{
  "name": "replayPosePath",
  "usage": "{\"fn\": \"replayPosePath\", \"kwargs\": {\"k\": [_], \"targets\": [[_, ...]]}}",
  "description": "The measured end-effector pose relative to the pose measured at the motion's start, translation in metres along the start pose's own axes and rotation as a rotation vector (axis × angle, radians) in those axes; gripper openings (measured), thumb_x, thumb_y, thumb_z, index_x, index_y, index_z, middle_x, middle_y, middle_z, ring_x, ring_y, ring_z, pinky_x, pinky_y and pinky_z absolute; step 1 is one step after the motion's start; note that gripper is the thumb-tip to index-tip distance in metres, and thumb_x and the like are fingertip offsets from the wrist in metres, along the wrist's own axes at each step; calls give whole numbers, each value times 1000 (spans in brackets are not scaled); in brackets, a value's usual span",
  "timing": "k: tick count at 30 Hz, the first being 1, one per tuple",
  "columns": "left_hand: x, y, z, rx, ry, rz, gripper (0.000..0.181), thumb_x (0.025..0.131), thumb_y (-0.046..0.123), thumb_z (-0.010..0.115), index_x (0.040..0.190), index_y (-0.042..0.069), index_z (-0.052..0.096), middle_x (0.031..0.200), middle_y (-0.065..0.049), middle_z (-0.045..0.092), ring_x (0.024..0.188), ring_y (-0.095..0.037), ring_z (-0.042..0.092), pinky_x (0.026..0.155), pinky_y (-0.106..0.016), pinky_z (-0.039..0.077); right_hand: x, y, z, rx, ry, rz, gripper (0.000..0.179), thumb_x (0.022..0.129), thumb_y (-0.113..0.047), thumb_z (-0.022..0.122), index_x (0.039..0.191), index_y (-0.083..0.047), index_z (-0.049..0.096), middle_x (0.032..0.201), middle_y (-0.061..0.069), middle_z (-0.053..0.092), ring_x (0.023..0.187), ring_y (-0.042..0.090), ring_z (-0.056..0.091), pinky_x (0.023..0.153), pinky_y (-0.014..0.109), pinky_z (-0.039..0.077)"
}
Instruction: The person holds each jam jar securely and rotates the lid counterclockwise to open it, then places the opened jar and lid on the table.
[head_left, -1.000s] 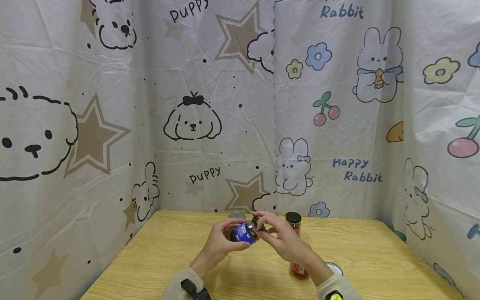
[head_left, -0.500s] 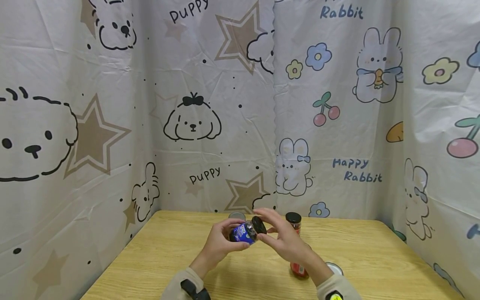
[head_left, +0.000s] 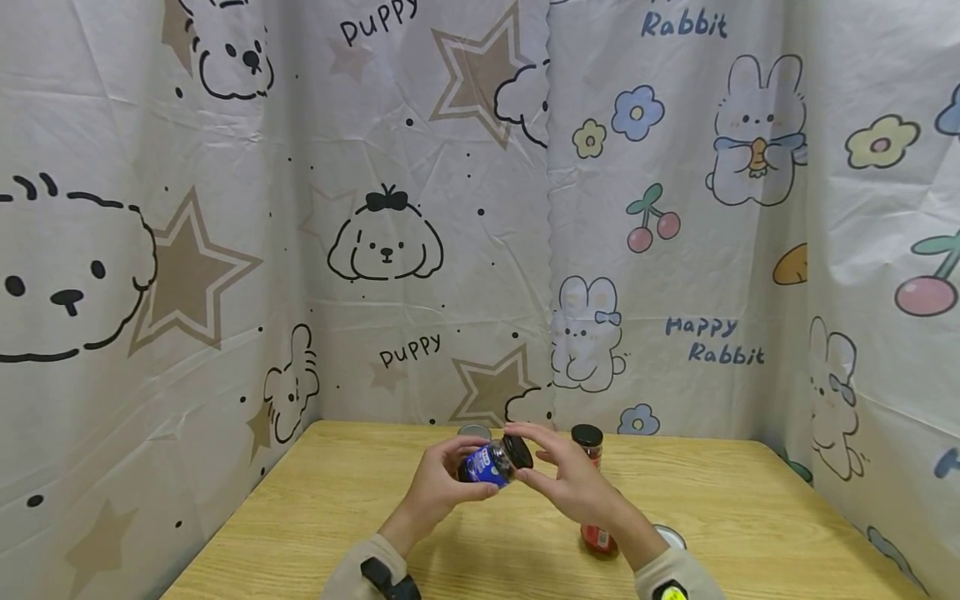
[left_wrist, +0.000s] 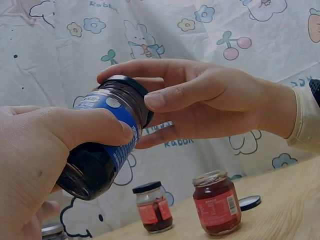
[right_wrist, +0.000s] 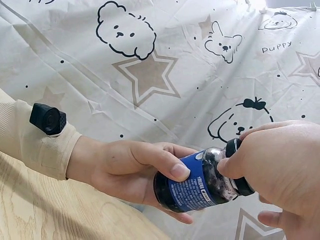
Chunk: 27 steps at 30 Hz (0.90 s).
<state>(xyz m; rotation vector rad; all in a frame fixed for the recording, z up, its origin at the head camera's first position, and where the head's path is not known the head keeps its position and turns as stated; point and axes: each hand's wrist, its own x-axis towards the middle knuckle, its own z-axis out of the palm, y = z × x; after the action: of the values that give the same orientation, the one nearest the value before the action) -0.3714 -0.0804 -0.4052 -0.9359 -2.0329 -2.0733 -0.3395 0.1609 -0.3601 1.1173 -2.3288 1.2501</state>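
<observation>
My left hand (head_left: 435, 482) grips a glass jar (head_left: 483, 467) with a blue label and dark contents, its thumb lying over the label. The jar is tilted in the air above the table, its lidded end up and to the right. A black lid (head_left: 518, 452) sits on its mouth. My right hand (head_left: 573, 479) has its thumb and fingers round the lid's rim, as the left wrist view shows with the lid (left_wrist: 131, 84) between them. In the right wrist view, the right hand (right_wrist: 280, 170) hides part of the lid.
An uncovered jar of red contents (left_wrist: 216, 205) stands on the wooden table (head_left: 337, 517), beside a loose lid (left_wrist: 250, 202). Behind it is a red-labelled jar with a black lid (head_left: 587, 435). A grey-topped container (head_left: 474, 432) stands behind the left hand. Printed curtains surround the table.
The right fingers, curled over the lid a second ago, loosened and spread from it, then came back round its rim. The left hand and the jar stayed nearly still.
</observation>
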Motion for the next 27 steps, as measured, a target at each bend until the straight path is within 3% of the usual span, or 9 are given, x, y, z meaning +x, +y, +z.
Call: {"fn": "replayPosePath", "kwargs": {"k": [5, 12, 19, 24, 27], "targets": [[0, 0, 0, 2, 2, 3, 57, 78, -2, 86, 131, 0, 65, 120, -18, 69, 106, -28, 66, 87, -36, 57, 0, -1, 0, -8, -11, 12, 50, 99, -7, 69, 146, -20, 57, 154, 3, 50, 135, 33, 51, 96, 54, 53], [0, -2, 0, -4, 4, 3, 57, 78, -3, 87, 131, -1, 65, 120, -17, 69, 106, -28, 66, 87, -36, 57, 0, -2, 3, -8, -22, -9, 53, 93, 10, 66, 137, -19, 60, 155, 2, 49, 139, 35, 46, 94, 50, 54], [1, -2, 0, -6, -9, 11, 57, 79, -2, 87, 132, -1, 65, 121, -18, 68, 107, -28, 66, 88, -35, 57, 0, 0, 6, 29, 23, -50, 28, 102, -13, 68, 129, -15, 63, 152, 13, 48, 136, 41, 47, 95, 52, 54], [1, -3, 0, -3, -23, 12, 57, 80, -1, 86, 132, -1, 65, 122, -18, 68, 107, -29, 66, 88, -36, 57, 2, 2, 8, 88, 67, -76, 19, 102, -10, 66, 121, -11, 67, 142, 10, 54, 131, 35, 51, 95, 47, 54], [1, -3, -1, 1, -18, 3, 57, 79, -1, 86, 132, -1, 64, 122, -18, 68, 107, -29, 66, 87, -36, 57, 2, 2, 9, 91, 65, -83, 22, 102, -9, 66, 124, -12, 66, 142, 9, 55, 133, 34, 51, 99, 47, 52]]}}
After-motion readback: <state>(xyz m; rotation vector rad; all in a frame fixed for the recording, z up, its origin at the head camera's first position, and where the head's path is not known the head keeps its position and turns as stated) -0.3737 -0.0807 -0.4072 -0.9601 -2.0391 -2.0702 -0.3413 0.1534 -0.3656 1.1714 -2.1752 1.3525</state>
